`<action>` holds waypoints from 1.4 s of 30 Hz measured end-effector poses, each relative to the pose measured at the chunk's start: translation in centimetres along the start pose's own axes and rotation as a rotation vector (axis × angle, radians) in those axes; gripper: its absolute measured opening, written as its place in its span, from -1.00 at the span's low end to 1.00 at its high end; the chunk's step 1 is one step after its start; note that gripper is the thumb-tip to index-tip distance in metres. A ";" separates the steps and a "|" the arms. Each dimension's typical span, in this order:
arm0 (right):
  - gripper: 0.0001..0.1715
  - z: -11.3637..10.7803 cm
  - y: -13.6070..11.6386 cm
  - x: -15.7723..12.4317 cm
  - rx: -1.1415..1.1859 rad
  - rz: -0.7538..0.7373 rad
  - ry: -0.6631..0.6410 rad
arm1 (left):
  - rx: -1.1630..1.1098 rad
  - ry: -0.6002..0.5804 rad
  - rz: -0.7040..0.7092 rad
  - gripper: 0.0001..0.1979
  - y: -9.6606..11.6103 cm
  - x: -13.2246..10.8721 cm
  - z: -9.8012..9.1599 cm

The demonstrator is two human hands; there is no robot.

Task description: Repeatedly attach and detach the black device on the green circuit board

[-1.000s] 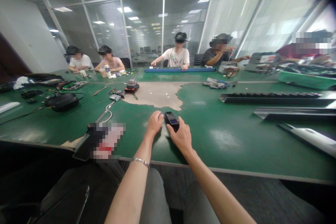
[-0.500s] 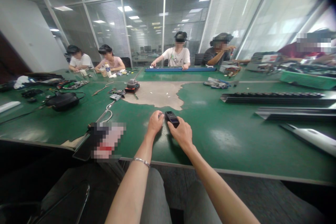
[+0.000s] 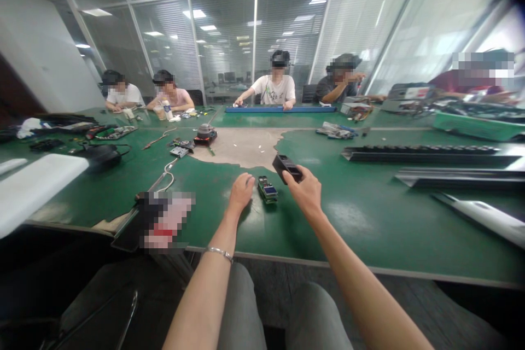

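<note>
1. Two hands are over the bench [image 3: 381, 240]: the left hand [image 3: 241, 192] is half curled, its fingertips too small in view to tell whether it holds anything; the right hand [image 3: 307, 190] is narrowed around a black casing [image 3: 282, 166].
2. One white slab [image 3: 41, 188] has come into view, over the left stretch of the bench's near edge.
3. One green circuit board [image 3: 268, 190] lies on the bench between the hands, closer to the near edge than the far one. Half a second ago the casing covered it; now it is bare, so board and casing appear fully separated.
4. One casing, tilted, has been raised off the board and shifted toward the bench's right edge.
5. Two dark rails [image 3: 418, 154] [image 3: 455, 178] lie toward the right edge, with one white tapered piece [image 3: 486, 216] closer to the near edge.
</note>
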State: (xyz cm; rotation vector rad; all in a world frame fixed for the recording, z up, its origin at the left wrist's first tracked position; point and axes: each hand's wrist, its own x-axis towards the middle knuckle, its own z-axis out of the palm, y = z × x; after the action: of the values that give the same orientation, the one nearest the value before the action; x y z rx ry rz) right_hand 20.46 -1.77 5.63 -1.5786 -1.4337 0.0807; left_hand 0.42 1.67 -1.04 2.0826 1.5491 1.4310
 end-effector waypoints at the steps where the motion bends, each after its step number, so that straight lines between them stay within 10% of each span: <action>1: -0.35 0.0 0.9 -0.1 -0.023 0.012 -0.001 | 0.001 -0.003 -0.002 -0.71 0.0 0.0 0.0; 11: -0.34 1.5 5.5 -2.3 -0.128 0.045 -0.074 | 0.013 -0.016 -0.033 -0.69 -0.2 0.1 0.2; 42: -0.17 1.6 5.8 -3.6 -0.209 -0.022 -0.087 | 0.008 -0.015 -0.031 -0.70 0.1 -0.1 0.2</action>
State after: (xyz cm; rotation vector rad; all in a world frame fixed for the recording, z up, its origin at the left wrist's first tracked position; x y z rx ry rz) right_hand 22.63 -2.78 -0.93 -1.7458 -1.5685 -0.0140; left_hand 0.65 1.64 -1.14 2.0591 1.5772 1.3979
